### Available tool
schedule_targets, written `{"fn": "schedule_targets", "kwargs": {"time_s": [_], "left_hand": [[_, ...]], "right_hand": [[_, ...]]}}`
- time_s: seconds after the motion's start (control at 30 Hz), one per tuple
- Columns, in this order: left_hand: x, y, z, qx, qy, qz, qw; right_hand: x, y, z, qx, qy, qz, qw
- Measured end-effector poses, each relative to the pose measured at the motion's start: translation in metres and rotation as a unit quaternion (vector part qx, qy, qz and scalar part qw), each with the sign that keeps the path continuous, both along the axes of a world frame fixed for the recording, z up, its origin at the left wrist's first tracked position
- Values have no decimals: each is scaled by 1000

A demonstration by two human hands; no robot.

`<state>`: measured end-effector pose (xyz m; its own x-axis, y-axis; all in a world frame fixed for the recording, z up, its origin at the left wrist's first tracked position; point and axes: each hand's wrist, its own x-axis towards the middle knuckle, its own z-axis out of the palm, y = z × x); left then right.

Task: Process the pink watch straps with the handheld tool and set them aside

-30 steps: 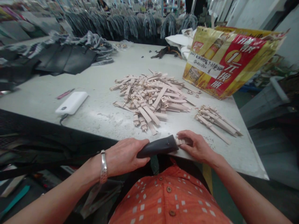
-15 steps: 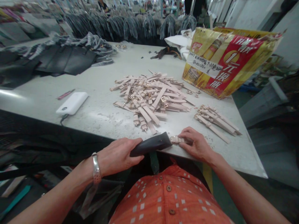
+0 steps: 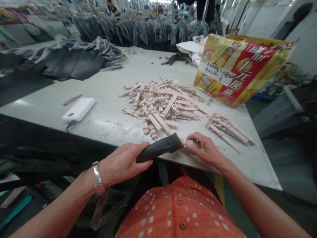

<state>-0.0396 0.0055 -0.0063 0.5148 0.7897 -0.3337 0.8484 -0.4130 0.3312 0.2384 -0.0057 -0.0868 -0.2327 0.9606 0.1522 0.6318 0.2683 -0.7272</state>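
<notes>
My left hand (image 3: pixel 125 162) is closed around a long dark piece (image 3: pixel 159 147), smooth and leather-like, with a small stud near its far end. What exactly that piece is, I cannot tell. From the right, my right hand (image 3: pixel 205 150) pinches a pale buckle strap (image 3: pixel 187 142), whose end lies at the tip of the dark piece. The strap is slightly blurred, and whether the two touch is unclear. Beyond the hands, a heap of pale buckle straps (image 3: pixel 160 105) lies on the table (image 3: pixel 111 99). A smaller bundle of such straps (image 3: pixel 228 129) rests right of it.
A yellow and red carton (image 3: pixel 223 72) stands at the table's right rear. On the left lie a white power bank (image 3: pixel 79 109) with a cable and a pink tool (image 3: pixel 72 100). Black bag pieces (image 3: pixel 74 62) are piled behind. A grey bin (image 3: pixel 279 105) stands beyond the right edge.
The dark piece's far end has risen and tilts up more. My right hand has moved slightly up and left with the strap. The heaps lie as before.
</notes>
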Motion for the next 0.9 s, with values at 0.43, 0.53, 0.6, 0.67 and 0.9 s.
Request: {"fn": "schedule_targets", "kwargs": {"time_s": [0.43, 0.53, 0.6, 0.67, 0.9], "left_hand": [[-31, -12, 13, 6, -12, 74, 997], [-29, -12, 6, 8, -7, 57, 998], [-26, -12, 1, 13, 1, 43, 999], [-22, -11, -3, 17, 13, 27, 999], [-4, -9, -2, 12, 66, -31, 997]], "right_hand": [[-15, 5, 9, -54, -157, 126, 978], [-7, -3, 7, -45, -196, 113, 973], [-4, -6, 4, -30, -206, 102, 973], [-3, -8, 0, -10, -199, 95, 975], [-1, -11, -18, 39, -85, 34, 995]]}}
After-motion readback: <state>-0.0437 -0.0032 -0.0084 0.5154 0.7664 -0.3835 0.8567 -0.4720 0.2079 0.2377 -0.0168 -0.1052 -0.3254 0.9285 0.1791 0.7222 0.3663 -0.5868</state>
